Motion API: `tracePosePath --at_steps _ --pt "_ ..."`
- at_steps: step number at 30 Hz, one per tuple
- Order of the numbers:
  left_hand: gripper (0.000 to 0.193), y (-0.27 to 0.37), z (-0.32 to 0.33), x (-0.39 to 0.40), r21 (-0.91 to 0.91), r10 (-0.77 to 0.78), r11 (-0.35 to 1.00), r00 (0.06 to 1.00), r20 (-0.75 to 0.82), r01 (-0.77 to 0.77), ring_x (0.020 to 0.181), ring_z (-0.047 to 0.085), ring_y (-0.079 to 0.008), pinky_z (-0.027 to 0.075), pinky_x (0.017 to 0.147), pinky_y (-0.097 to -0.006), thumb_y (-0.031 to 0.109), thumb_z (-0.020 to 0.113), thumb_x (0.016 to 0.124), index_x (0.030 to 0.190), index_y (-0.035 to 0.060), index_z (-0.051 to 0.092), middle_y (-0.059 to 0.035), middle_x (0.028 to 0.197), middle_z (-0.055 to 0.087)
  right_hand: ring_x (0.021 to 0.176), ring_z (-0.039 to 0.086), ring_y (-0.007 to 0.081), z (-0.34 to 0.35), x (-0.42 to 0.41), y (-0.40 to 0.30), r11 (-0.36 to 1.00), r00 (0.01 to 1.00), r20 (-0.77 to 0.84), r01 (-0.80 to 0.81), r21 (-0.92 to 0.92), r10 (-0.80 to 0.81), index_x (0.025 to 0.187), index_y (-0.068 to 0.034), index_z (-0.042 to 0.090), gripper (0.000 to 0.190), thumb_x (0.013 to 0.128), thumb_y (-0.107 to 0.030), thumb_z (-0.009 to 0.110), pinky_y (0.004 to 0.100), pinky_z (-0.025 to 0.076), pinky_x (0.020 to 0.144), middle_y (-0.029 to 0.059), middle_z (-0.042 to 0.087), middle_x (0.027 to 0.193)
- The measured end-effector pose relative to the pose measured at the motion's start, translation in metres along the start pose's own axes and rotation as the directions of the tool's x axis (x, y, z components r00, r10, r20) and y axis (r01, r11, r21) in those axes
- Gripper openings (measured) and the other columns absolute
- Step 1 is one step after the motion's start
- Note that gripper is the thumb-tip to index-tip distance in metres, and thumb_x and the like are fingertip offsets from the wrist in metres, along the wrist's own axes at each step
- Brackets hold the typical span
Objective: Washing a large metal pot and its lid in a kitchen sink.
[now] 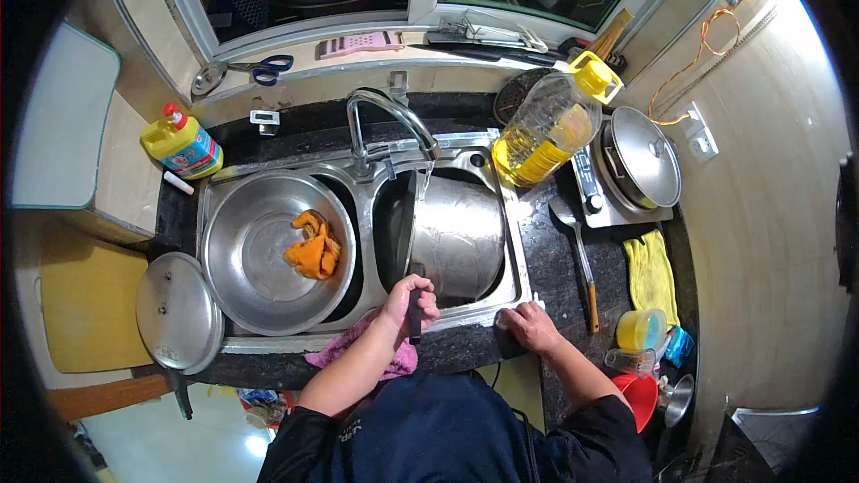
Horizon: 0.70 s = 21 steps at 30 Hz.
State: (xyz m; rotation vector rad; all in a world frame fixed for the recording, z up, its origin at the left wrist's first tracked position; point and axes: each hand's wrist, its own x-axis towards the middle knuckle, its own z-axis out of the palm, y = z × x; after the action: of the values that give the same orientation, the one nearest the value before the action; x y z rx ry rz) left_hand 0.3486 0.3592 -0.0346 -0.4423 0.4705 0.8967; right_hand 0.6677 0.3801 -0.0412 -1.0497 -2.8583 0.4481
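Note:
My left hand [411,305] grips the black handle of a large stainless steel pot [463,235]. The pot lies on its side in the right sink basin, its rim facing left. Water runs onto it from the chrome faucet [396,114]. My right hand [531,327] rests on the dark countertop by the sink's front right corner, fingers curled down; whether it holds something small is hidden. In the left basin sits a wide metal bowl [248,248] with a crumpled orange cloth [315,251] inside.
A metal lid [176,308] with a black handle leans left of the bowl. Yellow soap bottle [184,147] stands behind it. To the right are an oil jug [547,127], a spatula [584,268], a lidded pot [644,157] on a cooktop and yellow gloves [651,275]. A pink towel [349,349] hangs in front.

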Motion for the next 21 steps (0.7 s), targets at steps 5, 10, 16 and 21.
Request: tracePosePath --at_steps 5,10,16,21 --pt "0.010 0.001 0.003 -0.001 0.048 0.016 0.999 0.996 -0.085 -0.012 0.042 0.042 -0.0073 0.037 0.045 -0.0244 0.015 0.056 0.076 0.072 0.0072 0.051 0.0035 0.052 0.044 0.080 0.053 0.0335 0.019 0.019 0.018 0.995 0.991 -0.097 -0.085 0.052 0.090 0.110 -0.006 0.053 0.034 0.076 -0.006 0.057 0.0416 0.045 0.069 0.0147 0.054 0.085" --pt "0.009 0.002 0.002 -0.004 0.032 0.030 0.999 0.995 -0.098 -0.027 0.043 0.043 -0.0074 0.036 0.045 -0.0243 0.014 0.056 0.075 0.070 0.0083 0.050 0.0031 0.052 0.044 0.074 0.055 0.0334 -0.053 0.129 -0.027 0.912 0.679 -0.642 -0.104 0.397 0.357 0.104 -0.003 0.055 0.031 0.073 0.003 0.053 0.0385 0.046 0.065 0.0156 0.053 0.083" --pt "0.010 0.002 0.004 -0.004 0.006 0.058 0.998 0.996 -0.068 -0.058 0.041 0.041 -0.0074 0.036 0.044 -0.0233 0.014 0.054 0.074 0.067 0.0103 0.048 0.0041 0.050 0.041 0.106 0.049 0.0337 0.002 0.227 -0.076 0.997 0.845 -0.531 0.042 -0.067 -0.071 0.117 -0.003 0.050 0.042 0.075 -0.010 0.053 0.0444 0.039 0.088 0.0162 0.050 0.115" --pt "0.013 0.003 0.013 -0.003 0.087 0.037 0.996 0.993 -0.109 -0.028 0.041 0.041 -0.0080 0.035 0.044 -0.0240 0.014 0.053 0.073 0.063 0.0113 0.046 0.0036 0.051 0.041 0.118 0.045 0.0364 -0.020 0.293 -0.016 0.982 0.936 -0.307 -0.186 -0.019 0.171 0.118 -0.003 0.053 0.040 0.082 -0.021 0.050 0.0534 0.035 0.094 0.0208 0.049 0.126"
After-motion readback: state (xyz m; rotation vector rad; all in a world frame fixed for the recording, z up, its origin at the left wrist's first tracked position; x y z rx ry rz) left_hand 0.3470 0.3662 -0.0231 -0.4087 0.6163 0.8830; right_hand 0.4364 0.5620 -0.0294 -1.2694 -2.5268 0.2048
